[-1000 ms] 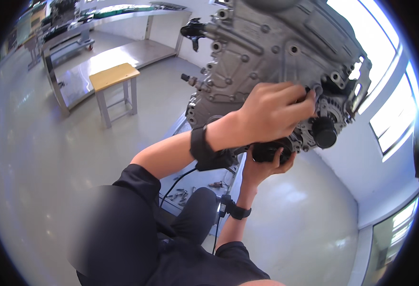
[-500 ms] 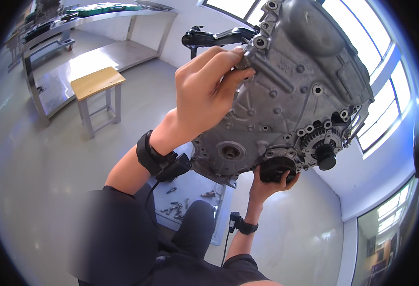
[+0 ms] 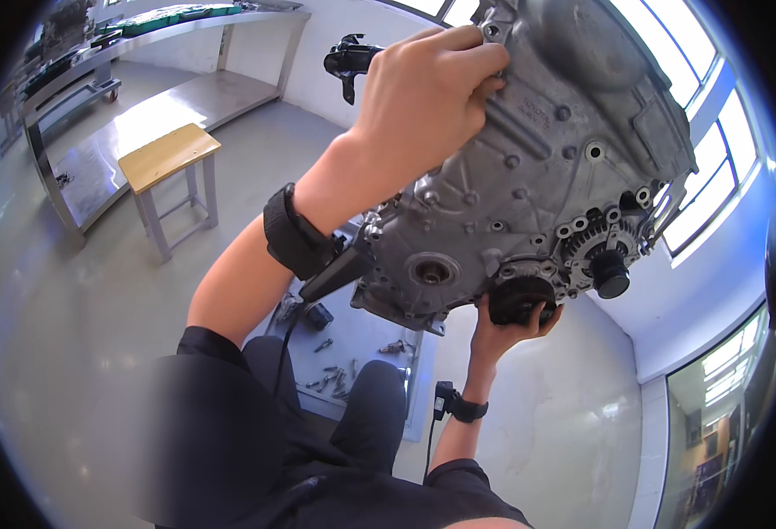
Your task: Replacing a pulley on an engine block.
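Observation:
A large grey metal engine [image 3: 538, 159] fills the upper middle. My left hand [image 3: 423, 97] is at its upper left edge, below a bolt hole. The thumb and fingers of that hand are bent in a pinch, and whatever they grip is hidden. Low on the engine's front sits a round black pulley [image 3: 522, 296]. My right hand [image 3: 504, 339] cups this pulley from below, thumb on one side and fingers on the other. Just right of it is an alternator [image 3: 601, 251] with a dark round end. Left of the pulley is a round shaft opening [image 3: 432, 272].
A metal tray table [image 3: 361, 326] below the engine bears several loose bolts [image 3: 339, 379]. A wooden-topped stool [image 3: 169, 159] stands at the left, before a steel workbench [image 3: 167, 110]. Behind my left hand a black part [image 3: 349, 62] sticks out from the engine's side.
My left hand has moved up and right along the engine's edge, and its fingers have curled further in. My right hand stays on the pulley. The view has shifted slightly.

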A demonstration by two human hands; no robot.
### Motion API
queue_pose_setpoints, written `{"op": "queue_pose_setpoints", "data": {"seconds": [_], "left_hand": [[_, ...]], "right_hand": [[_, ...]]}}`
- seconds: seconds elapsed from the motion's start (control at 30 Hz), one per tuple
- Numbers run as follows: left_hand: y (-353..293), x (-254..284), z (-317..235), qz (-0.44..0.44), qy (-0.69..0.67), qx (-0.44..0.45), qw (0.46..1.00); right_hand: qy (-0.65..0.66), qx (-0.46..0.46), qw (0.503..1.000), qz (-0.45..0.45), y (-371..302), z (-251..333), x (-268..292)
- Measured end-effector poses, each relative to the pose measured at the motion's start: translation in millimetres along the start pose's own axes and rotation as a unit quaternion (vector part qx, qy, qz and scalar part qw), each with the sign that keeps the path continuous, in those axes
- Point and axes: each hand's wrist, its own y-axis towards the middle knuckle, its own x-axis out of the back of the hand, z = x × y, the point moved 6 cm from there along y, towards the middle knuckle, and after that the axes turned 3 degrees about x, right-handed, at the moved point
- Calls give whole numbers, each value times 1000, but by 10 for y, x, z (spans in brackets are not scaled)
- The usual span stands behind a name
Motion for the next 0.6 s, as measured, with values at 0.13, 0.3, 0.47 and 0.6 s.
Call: {"op": "queue_pose_setpoints", "data": {"seconds": [0.13,0.3,0.47,0.6], "left_hand": [[-115,50,52,-41,-12,-17,999],[32,63,-43,49,-49,-37,997],[83,53,-46,79,-41,-27,996],[65,-91,32,80,26,-16,996]], "right_hand": [[3,-9,1000,13,-38,-21,-105],[-18,4,1000,6,-18,-6,-6],[-46,28,998,12,-12,-5,-43],[-11,-6,1000,9,-50,-90,-65]]}}
